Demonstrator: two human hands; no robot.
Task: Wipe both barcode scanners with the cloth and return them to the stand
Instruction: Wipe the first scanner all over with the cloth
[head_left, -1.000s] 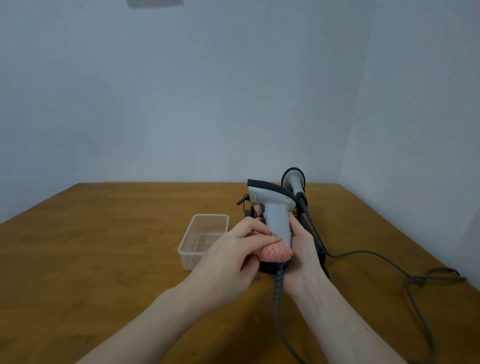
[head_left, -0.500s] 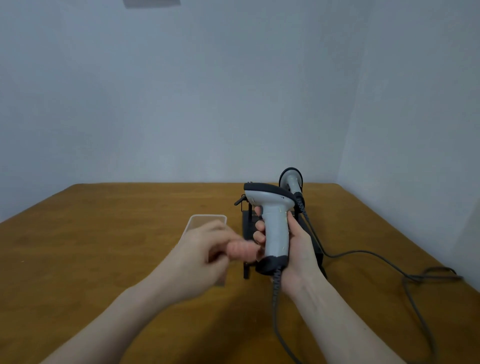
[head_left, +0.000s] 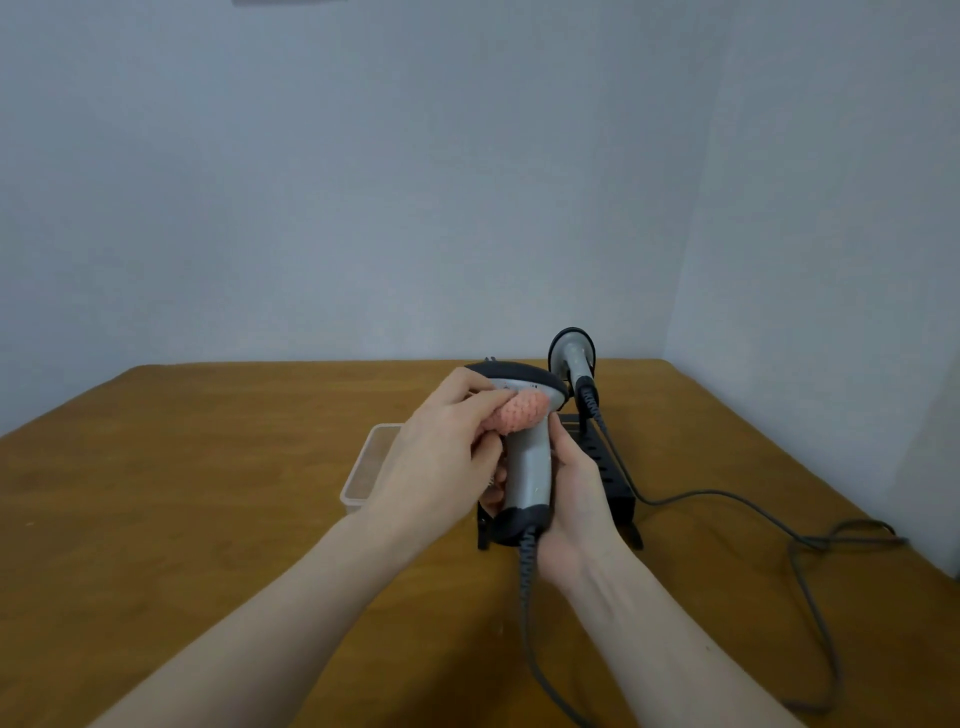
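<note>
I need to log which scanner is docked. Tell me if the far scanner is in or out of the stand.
In: the far scanner sits upright at the back of the black stand, untouched by either hand.

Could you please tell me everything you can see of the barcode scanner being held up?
The held scanner is pistol-shaped, in grey plastic with a black head top and black base. It stands roughly upright above the black stand. The right hand grips its handle; the left hand presses a pink cloth against its neck. A coiled grey cable hangs from its base.

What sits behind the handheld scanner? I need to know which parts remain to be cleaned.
Behind the handheld scanner, the second scanner stands in the black stand. The stand's near left part is hidden by the hands.
</note>
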